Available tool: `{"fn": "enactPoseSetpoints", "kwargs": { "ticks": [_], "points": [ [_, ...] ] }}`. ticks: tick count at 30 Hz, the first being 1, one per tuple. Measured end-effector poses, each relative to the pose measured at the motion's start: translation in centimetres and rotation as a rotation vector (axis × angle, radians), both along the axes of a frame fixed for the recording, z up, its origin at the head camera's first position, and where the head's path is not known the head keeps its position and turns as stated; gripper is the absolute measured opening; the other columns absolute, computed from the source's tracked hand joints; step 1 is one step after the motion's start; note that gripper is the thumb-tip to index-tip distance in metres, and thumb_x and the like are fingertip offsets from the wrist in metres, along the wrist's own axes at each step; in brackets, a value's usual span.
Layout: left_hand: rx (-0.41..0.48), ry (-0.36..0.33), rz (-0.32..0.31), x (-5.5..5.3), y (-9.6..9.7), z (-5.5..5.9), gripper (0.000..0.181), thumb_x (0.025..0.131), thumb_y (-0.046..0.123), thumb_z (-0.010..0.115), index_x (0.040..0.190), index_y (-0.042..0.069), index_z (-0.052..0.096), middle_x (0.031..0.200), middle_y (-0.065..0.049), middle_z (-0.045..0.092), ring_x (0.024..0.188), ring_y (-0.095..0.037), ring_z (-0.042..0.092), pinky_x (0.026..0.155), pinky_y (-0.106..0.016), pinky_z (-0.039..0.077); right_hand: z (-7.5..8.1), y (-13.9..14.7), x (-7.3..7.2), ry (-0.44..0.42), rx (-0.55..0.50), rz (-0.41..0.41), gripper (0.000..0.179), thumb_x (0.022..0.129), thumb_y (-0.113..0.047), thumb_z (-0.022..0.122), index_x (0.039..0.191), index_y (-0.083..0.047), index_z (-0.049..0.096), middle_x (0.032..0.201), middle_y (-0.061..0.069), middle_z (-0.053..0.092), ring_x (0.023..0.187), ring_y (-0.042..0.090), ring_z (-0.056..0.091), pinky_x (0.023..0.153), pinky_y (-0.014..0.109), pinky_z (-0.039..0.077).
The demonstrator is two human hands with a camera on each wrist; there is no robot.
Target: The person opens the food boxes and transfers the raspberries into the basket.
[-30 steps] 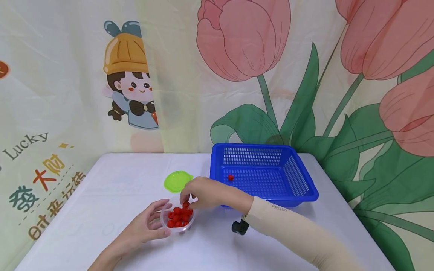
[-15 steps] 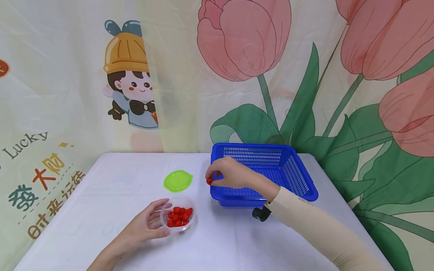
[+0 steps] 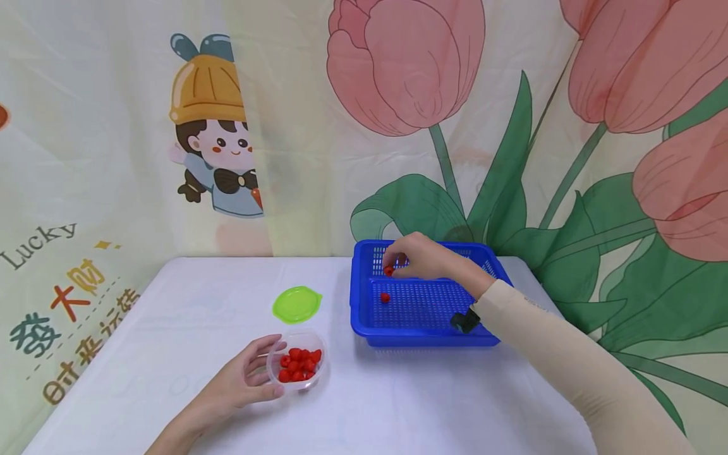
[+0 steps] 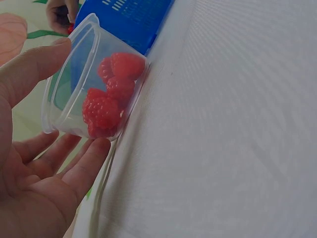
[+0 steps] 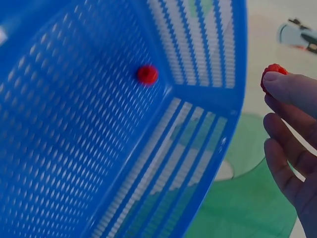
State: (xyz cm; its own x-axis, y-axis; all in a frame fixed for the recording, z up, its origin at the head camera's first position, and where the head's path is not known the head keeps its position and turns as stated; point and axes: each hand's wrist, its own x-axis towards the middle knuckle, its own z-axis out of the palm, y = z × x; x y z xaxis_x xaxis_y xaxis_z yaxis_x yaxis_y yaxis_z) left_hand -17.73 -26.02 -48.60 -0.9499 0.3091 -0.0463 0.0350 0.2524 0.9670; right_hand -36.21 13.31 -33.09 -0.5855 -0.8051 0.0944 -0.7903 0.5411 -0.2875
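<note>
My left hand [image 3: 247, 376] holds a clear plastic tub [image 4: 69, 111] upright on the table, thumb at its rim and fingers round its side. Several red raspberries [image 4: 101, 110] lie in the tub. Over the back left part of a blue plastic basket [image 3: 432, 332], my right hand [image 3: 423, 258] pinches one raspberry [image 5: 272, 72] between thumb and forefinger. In the right wrist view its other fingers are loosely bent. Below that hand, a second raspberry [image 3: 385, 297] lies on the basket's mesh floor.
A bright green lid [image 3: 297, 304] lies flat behind the tub, left of the basket. The table has a white cloth [image 3: 216, 309]. A printed curtain [image 3: 296, 126] with tulips hangs behind the table.
My right hand has carried a raspberry from the tub, over the basket's left rim, to above the basket's back left part. My left hand has stayed at the tub.
</note>
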Motion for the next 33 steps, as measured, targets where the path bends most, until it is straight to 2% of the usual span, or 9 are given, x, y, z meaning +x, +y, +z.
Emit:
{"fn": "enactPoseSetpoints", "kwargs": {
  "ticks": [6,11,20,33],
  "points": [
    [-0.001,0.011,-0.005,-0.2,-0.1,-0.1,0.089,0.088,0.014,0.087,0.161,0.014,0.037,0.162,-0.018,0.045,0.147,-0.043,0.046,0.102,-0.013,0.049,-0.7,1.6,-2.3,-0.015,0.036,-0.009,0.020,0.096,-0.009,0.080,0.116,-0.011,0.078,0.109,-0.001,0.077,0.096,0.016,0.071,0.087,0.033,0.061],
    [-0.003,0.017,-0.006,-0.2,0.0,-0.1,0.089,0.088,0.014,0.087,0.161,0.013,0.037,0.161,-0.018,0.046,0.147,-0.043,0.046,0.102,-0.013,0.049,-1.9,2.2,-3.5,-0.029,0.067,-0.016,0.019,0.095,-0.008,0.081,0.113,-0.012,0.079,0.108,-0.001,0.077,0.094,0.016,0.071,0.085,0.031,0.060],
    [-0.002,0.016,-0.013,-0.3,0.1,-0.2,0.089,0.089,0.013,0.087,0.161,0.013,0.037,0.161,-0.018,0.046,0.145,-0.037,0.050,0.103,-0.014,0.049,-3.9,2.5,-4.5,-0.084,0.104,-0.033,0.018,0.095,-0.006,0.080,0.112,-0.006,0.079,0.106,0.003,0.077,0.095,0.019,0.071,0.085,0.032,0.061],
    [-0.005,0.032,-0.010,-0.2,-0.2,-0.4,0.089,0.088,0.012,0.087,0.161,0.012,0.037,0.161,-0.020,0.046,0.139,-0.019,0.056,0.103,-0.013,0.049,-6.2,1.7,-5.7,-0.089,0.162,-0.065,0.013,0.095,-0.009,0.081,0.107,-0.012,0.080,0.102,-0.002,0.076,0.088,0.011,0.067,0.079,0.027,0.059]
  ]
}}
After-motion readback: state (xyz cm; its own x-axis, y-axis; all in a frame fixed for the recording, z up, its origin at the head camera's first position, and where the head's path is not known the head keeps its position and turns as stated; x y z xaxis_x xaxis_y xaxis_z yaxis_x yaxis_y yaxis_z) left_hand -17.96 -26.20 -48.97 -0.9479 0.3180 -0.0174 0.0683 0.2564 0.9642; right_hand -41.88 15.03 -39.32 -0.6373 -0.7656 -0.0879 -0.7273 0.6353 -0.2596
